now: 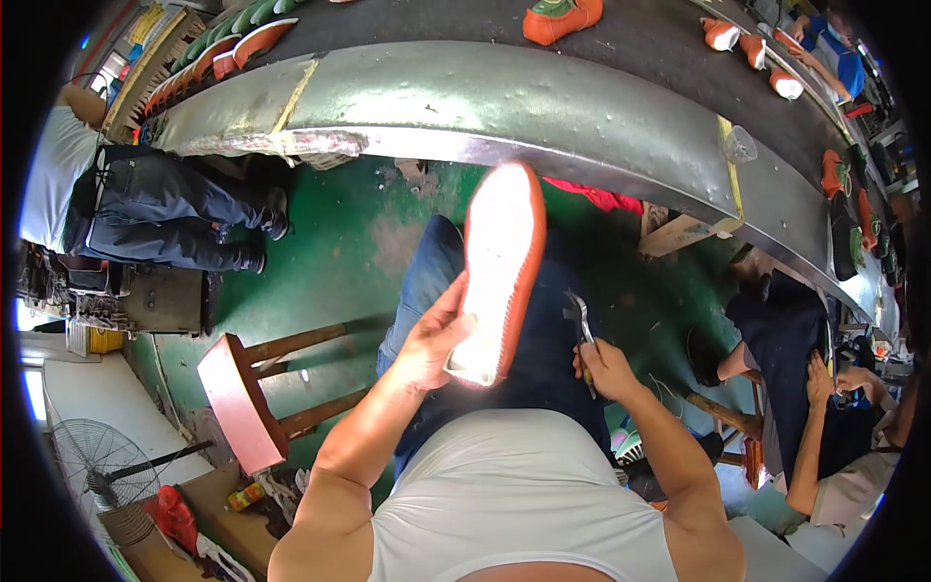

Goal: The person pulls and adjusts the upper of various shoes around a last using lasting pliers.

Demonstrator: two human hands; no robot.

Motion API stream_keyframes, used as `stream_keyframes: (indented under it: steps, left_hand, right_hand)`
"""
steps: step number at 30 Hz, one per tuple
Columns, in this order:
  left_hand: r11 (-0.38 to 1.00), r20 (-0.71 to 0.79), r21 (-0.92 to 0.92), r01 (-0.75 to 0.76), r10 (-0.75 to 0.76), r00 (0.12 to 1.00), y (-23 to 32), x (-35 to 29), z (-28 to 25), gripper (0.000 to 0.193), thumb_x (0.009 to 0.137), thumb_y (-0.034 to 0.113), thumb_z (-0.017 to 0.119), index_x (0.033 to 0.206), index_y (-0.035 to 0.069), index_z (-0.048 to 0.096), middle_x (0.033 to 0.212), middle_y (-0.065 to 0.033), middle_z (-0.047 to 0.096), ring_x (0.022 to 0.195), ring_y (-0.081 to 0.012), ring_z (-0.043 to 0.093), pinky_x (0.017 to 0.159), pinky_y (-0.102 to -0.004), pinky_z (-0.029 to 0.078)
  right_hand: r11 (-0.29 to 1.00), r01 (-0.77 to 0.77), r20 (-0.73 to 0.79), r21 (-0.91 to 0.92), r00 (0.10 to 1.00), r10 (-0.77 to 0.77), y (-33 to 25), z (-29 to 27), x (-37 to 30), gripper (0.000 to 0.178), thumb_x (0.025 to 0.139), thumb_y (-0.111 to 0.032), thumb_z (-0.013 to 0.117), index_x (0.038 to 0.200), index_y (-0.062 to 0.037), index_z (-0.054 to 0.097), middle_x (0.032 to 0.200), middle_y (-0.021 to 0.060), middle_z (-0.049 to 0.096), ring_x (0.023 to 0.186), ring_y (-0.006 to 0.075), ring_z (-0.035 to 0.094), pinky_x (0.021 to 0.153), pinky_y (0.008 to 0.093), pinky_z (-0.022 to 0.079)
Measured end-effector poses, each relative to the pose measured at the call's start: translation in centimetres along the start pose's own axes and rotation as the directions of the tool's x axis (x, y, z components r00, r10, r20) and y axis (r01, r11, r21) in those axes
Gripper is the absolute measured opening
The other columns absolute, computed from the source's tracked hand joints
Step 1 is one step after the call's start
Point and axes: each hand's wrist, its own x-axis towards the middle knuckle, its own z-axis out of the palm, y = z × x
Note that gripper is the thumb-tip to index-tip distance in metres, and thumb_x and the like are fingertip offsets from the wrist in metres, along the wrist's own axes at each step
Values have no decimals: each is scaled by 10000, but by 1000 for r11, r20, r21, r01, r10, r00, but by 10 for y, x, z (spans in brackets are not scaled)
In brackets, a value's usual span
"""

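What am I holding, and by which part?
The left hand holds an orange shoe by the left edge of its near end; the right hand, a metal tool by its handle.

White sleeveless top [514, 475], blue jeans [423, 291]

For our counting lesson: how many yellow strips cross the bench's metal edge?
2: the left strip is left of the shoe in the left hand, the right strip right of it. More may be hidden towards the far right.
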Motion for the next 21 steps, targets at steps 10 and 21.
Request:
stream_keyframes:
  steps: [10,21]
  left_hand:
    - [954,104,-299,-16,50,993,42,113,19,721,968,672,421,1416,110,473,1237,-166,628,1108,-405,641,884,-549,553]
    - [947,63,-316,-62,86,994,40,128,24,696,966,668,430,1418,141,484,1278,-153,618,1105,-422,642,905,-548,544]
  right_hand:
    - [535,388,139,-751,884,-446,-69,12,-30,437,829,-357,763,1102,-26,684,1180,125,617,1054,315,638,843,403,553]
    - [611,636,-67,-471,665,-744,-185,-28,37,451,837,-167,790,1217,-9,606,1301,169,577,1126,323,621,884,400,545]
